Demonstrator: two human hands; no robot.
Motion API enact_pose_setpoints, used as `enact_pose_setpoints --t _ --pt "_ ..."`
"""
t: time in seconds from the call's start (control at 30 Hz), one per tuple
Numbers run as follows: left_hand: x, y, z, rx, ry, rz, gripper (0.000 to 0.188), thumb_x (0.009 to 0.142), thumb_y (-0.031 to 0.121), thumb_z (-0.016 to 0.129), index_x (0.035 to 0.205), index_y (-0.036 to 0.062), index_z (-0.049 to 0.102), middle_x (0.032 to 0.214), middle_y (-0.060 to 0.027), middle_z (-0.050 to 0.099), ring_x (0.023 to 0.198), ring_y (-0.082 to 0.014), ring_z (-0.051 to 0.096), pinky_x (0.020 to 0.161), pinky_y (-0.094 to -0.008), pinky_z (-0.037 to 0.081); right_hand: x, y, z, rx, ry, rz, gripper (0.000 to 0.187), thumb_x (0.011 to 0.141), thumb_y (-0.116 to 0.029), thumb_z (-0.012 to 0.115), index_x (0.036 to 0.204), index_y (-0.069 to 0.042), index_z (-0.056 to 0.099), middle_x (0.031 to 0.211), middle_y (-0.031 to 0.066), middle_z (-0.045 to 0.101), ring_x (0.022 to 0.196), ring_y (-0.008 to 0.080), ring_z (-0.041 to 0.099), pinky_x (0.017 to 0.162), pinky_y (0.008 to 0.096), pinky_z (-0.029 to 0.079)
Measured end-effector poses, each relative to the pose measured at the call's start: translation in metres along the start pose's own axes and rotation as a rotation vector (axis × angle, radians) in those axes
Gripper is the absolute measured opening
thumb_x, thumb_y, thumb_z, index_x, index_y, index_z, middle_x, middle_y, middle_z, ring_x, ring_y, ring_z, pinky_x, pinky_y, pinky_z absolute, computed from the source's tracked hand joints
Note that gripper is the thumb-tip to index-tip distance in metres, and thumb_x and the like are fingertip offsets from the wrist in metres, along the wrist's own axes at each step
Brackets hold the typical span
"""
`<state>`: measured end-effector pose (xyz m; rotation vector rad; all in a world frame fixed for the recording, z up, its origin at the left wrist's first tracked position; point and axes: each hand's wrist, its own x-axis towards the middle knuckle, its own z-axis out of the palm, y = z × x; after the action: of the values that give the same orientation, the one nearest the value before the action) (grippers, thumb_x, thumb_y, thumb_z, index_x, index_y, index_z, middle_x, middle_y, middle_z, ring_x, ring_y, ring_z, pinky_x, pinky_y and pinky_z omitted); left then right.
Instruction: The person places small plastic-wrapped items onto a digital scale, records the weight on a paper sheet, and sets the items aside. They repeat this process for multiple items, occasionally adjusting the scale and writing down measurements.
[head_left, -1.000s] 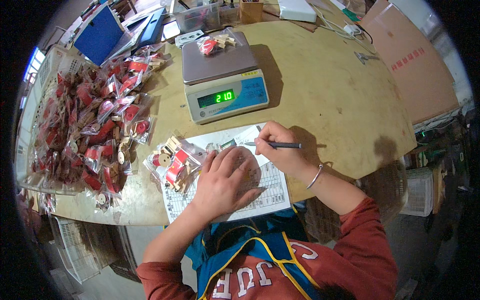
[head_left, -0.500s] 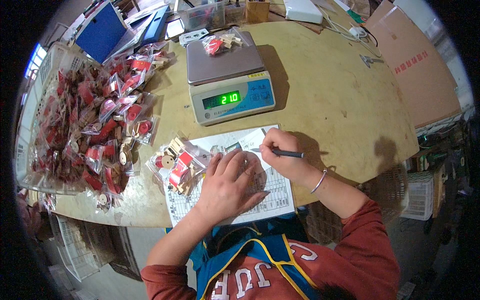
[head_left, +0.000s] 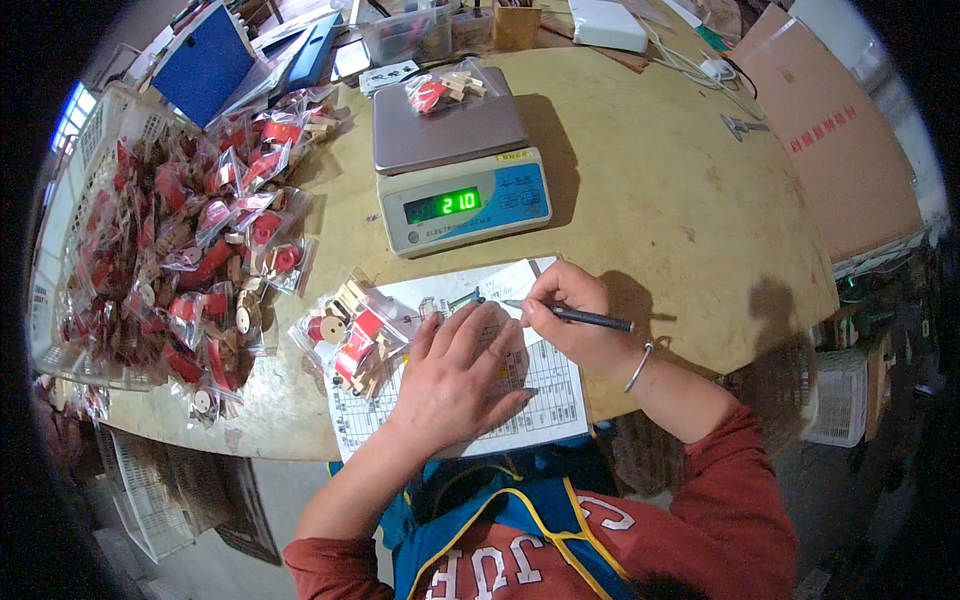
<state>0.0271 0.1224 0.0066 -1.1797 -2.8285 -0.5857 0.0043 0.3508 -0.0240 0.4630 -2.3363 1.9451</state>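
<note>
My right hand [head_left: 565, 312] grips a dark pen [head_left: 592, 319], its tip on the upper part of a printed sheet [head_left: 555, 390]. Flat on that paper lies my left hand [head_left: 455, 375], fingers stretched out and holding nothing. Just left of it, a clear plastic bag of red and wooden parts [head_left: 358, 338] rests partly over the sheet's edge. Beyond the paper stands an electronic scale [head_left: 470, 215] with a lit green display. On its metal pan is another small clear bag [head_left: 448, 90] with red and pale wooden pieces.
At the left, a white plastic basket [head_left: 62, 240] overflows with bagged red and wooden parts. A blue folder [head_left: 205, 62], a clear plastic box [head_left: 405, 32] and a white device [head_left: 608, 25] with cables line the table's far side. A cardboard box [head_left: 830, 130] stands at the right.
The pen has tilted and its tip has shifted slightly right, with my right hand turning a little. My left hand stays on the sheet.
</note>
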Motion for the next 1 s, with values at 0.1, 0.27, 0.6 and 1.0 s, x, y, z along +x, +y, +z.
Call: enact_pose_setpoints --t 0.1,0.27,0.6,1.0 --pt "-0.0010 -0.0003 0.0004 -0.005 -0.013 -0.010 0.074 0.088 0.057 0.072 0.147 0.0135 0.057 0.152 -0.0187 0.049 0.144 -0.0369 0.044 0.120 -0.0614 0.028 0.0040 0.0011 0.0016 -0.056 0.021 0.067 0.011 0.096 -0.006 0.069 0.093 -0.004 0.059 0.079 0.0004 0.062 0.078 0.0069 0.061 0.067 0.0255 0.050" --pt "-0.0005 -0.0005 0.0009 0.019 -0.031 0.004 0.073 0.090 0.056 0.071 0.145 0.0108 0.058 0.149 -0.0193 0.050 0.144 -0.0373 0.044 0.120 -0.0616 0.029 0.0073 -0.0015 0.0042 -0.198 0.027 -0.067 0.015 0.092 -0.007 0.072 0.084 -0.005 0.059 0.073 0.0017 0.058 0.069 0.0111 0.053 0.063 0.0308 0.045" --pt "0.0022 -0.0001 -0.0011 0.016 0.019 0.028 0.069 0.090 0.053 0.072 0.138 0.0046 0.061 0.142 -0.0175 0.055 0.139 -0.0350 0.048 0.115 -0.0626 0.035 0.0101 -0.0033 0.0062 -0.279 0.020 -0.083 0.015 0.090 -0.009 0.073 0.083 -0.006 0.060 0.074 0.0044 0.059 0.070 0.0183 0.055 0.067 0.0359 0.044" --pt "0.0013 -0.0011 0.0004 0.017 -0.004 0.017 0.071 0.088 0.055 0.073 0.140 0.0084 0.061 0.146 -0.0177 0.054 0.141 -0.0369 0.047 0.117 -0.0624 0.033 0.0103 -0.0071 0.0045 -0.296 -0.013 -0.007 0.015 0.089 -0.015 0.073 0.084 -0.007 0.061 0.074 0.0110 0.065 0.069 0.0311 0.062 0.069 0.0427 0.047"
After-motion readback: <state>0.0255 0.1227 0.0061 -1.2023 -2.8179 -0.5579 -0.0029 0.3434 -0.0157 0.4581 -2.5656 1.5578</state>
